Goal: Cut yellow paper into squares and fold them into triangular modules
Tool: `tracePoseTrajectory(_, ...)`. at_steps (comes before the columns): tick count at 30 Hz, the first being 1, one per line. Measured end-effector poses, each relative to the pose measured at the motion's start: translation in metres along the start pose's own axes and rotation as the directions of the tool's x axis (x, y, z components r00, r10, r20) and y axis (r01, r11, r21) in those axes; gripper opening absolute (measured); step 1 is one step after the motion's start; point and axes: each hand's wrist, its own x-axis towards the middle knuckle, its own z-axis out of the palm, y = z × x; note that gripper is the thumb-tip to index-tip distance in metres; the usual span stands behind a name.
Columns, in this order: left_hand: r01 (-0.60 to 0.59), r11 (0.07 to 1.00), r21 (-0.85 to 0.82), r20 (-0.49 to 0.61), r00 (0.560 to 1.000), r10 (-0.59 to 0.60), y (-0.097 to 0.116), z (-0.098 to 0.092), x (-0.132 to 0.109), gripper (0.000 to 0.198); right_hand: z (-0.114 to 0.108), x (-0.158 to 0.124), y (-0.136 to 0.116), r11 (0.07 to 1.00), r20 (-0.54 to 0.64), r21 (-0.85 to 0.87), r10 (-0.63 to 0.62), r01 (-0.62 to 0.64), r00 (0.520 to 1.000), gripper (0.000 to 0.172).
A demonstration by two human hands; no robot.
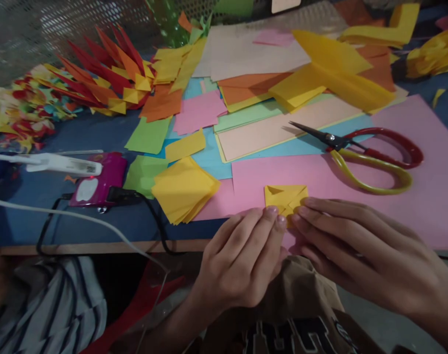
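Note:
A small yellow paper square (282,196), its corners folded in toward the middle, lies at the table's front edge on pink paper. My left hand (242,255) presses its fingertips on the square's lower left part. From the other side, the fingers of my right hand (360,246) hold its right edge. Both thumbs are mostly hidden below. To the left sits a stack of yellow paper squares (183,191). Scissors (356,152) with one red and one yellow handle lie behind my right hand, blades pointing left.
Several folded red, orange and yellow paper pieces (109,73) stand at the back left, near paper scraps (21,108). A magenta box (98,182) with cables lies on the left. Coloured sheets (283,123) cover the middle. Another person's striped clothing (62,300) shows at lower left.

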Motion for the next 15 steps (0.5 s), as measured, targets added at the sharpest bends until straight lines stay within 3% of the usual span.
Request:
tracePoseTrajectory(7,-0.034,0.999,0.019,-0.059,0.998,0.035,-0.0002,0.0056,-0.0089,0.041,-0.0029,0.0034,-0.0010,1.000,-0.020,-0.010,-0.025,0.025,0.999,0.036)
tracePoseTrajectory(15,-0.033,0.998,0.045,-0.043,0.998,0.035,0.0005,0.0050,-0.0067,0.037,-0.0002,0.0021,-0.0047,0.998,-0.022,0.044,0.046,-0.045,0.999,0.044)
